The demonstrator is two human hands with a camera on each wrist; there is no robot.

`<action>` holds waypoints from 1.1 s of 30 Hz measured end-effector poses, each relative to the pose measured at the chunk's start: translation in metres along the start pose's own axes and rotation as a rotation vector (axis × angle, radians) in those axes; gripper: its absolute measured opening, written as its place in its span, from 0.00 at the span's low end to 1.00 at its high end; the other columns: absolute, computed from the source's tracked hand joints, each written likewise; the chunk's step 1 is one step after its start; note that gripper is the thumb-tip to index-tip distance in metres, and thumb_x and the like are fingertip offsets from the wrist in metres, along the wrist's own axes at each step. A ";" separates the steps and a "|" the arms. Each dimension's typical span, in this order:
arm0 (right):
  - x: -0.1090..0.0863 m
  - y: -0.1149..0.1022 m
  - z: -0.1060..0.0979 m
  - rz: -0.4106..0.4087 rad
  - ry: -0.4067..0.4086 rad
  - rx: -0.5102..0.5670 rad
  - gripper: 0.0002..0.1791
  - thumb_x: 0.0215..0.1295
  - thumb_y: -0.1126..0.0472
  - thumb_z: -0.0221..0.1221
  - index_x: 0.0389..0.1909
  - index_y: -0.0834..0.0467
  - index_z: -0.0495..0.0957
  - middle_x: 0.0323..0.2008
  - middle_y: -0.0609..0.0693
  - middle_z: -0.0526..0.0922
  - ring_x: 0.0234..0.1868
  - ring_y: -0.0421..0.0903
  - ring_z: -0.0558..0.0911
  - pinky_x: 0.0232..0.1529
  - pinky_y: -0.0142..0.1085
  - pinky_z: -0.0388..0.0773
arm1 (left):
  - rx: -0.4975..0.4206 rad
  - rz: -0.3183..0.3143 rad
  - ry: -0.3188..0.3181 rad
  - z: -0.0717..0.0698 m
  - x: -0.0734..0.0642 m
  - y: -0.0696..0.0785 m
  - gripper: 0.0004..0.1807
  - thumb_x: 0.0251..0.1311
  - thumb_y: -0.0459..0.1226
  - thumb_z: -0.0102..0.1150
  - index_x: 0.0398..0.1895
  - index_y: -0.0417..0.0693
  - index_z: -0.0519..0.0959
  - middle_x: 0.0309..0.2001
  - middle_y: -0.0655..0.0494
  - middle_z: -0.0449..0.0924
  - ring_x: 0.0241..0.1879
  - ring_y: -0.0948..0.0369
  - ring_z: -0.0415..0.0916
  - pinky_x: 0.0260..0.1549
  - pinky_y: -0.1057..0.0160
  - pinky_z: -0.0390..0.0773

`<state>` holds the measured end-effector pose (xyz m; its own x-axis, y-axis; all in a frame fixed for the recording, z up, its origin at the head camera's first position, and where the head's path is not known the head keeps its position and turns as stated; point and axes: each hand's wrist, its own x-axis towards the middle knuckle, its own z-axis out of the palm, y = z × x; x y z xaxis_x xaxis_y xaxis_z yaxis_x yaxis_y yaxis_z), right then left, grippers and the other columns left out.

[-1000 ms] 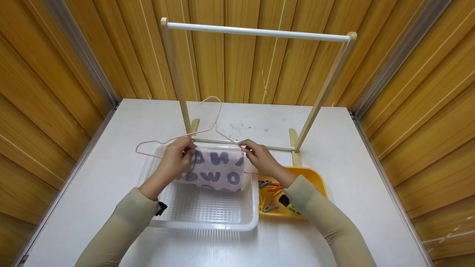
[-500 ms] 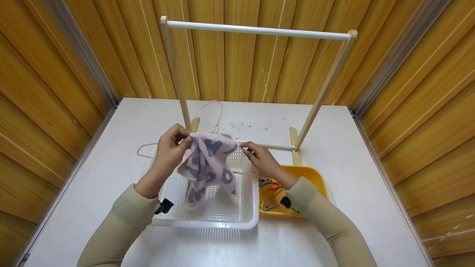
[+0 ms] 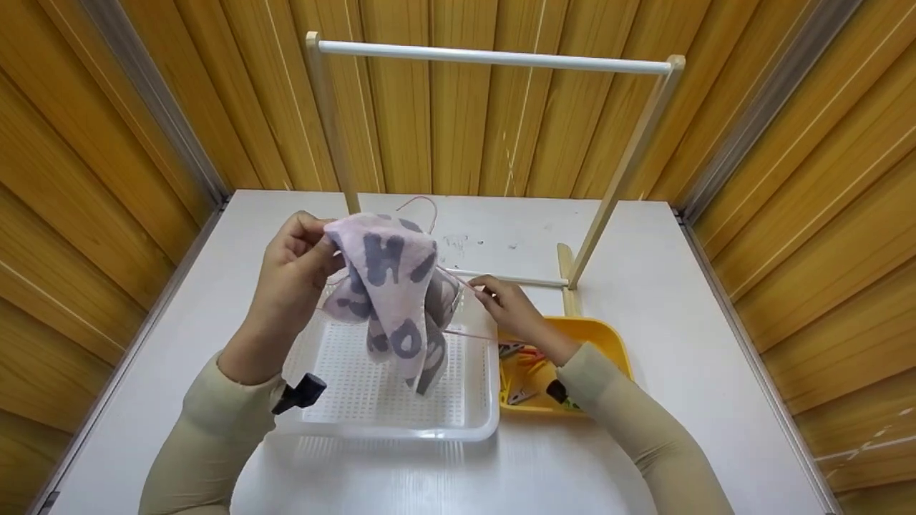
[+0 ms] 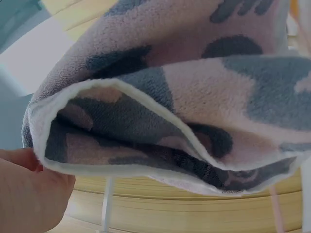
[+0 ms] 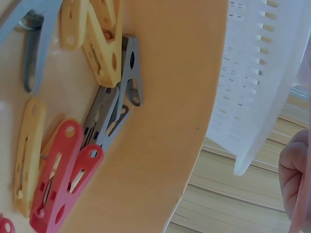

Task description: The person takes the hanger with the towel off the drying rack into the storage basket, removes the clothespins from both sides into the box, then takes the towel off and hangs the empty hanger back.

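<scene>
A pink towel with grey letters (image 3: 390, 265) hangs in loose folds over a thin pink clothes hanger (image 3: 459, 277). My left hand (image 3: 290, 275) pinches the towel's upper left corner between thumb and fingers, raised above the white basket. In the left wrist view, the hand (image 4: 36, 191) grips the pale hemmed edge of the towel (image 4: 204, 97). My right hand (image 3: 512, 304) pinches the hanger's right sloping arm. The hanger's hook sticks up behind the towel, while most of its left side is hidden. At the edge of the right wrist view, fingers (image 5: 294, 165) curl by the hanger.
Below the towel stands a white perforated basket (image 3: 458, 433). To its right, a yellow bin (image 3: 601, 330) holds several clothespins (image 5: 56, 177). Behind them rises a wooden rack with a white top bar (image 3: 494, 57). Wood-panelled walls enclose the white table (image 3: 644, 286).
My left hand has moved up and left, pulling the towel's corner so that it drapes higher over the hanger. The towel has gone from spread flat to folded; the right hand has barely moved.
</scene>
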<state>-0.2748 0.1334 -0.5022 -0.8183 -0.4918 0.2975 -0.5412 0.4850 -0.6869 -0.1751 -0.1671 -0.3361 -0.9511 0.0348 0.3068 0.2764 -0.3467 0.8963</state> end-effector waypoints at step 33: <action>-0.029 0.019 -0.054 0.137 0.150 0.103 0.13 0.75 0.69 0.55 0.56 0.66 0.79 0.27 0.58 0.78 0.22 0.34 0.66 0.26 0.25 0.64 | 0.262 -0.115 0.040 -0.029 -0.027 -0.016 0.11 0.68 0.25 0.58 0.37 0.52 0.79 0.38 0.64 0.85 0.36 0.68 0.86 0.42 0.70 0.87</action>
<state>-0.2723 0.1958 -0.4883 -0.9067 -0.3097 0.2862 -0.4063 0.4602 -0.7893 -0.1582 -0.1899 -0.3678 -0.9816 0.0215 0.1900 0.1874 -0.0884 0.9783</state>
